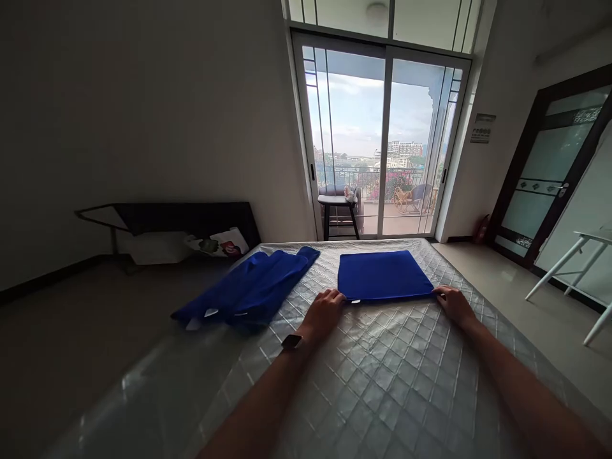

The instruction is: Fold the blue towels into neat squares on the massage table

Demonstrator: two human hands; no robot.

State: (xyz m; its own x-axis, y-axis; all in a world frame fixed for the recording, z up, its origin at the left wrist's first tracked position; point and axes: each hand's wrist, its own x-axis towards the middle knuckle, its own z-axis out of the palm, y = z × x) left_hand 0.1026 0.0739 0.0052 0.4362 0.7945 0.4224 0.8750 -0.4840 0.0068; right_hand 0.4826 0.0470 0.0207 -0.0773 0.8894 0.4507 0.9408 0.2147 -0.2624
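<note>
A flat rectangular blue cloth (pixel 385 275) with a small white tag on its near edge lies on a plastic-covered mattress (pixel 373 376). At its near left corner, the fingers of my left hand (pixel 326 312) are closed on the edge; a watch with a dark face sits on that wrist. My right hand (pixel 455 305) pinches the near right corner. To the left, more blue cloth (pixel 253 287) lies crumpled in a loose heap, with white tags showing along its near side.
Beyond the mattress stands a dark stool (pixel 338 201) before a sliding glass door (pixel 385 140). A dark-framed rack (pixel 186 217) with a patterned bag (pixel 229 242) is at the left wall. On the right are a white-legged table (pixel 568 264) and a fire extinguisher (pixel 480 228).
</note>
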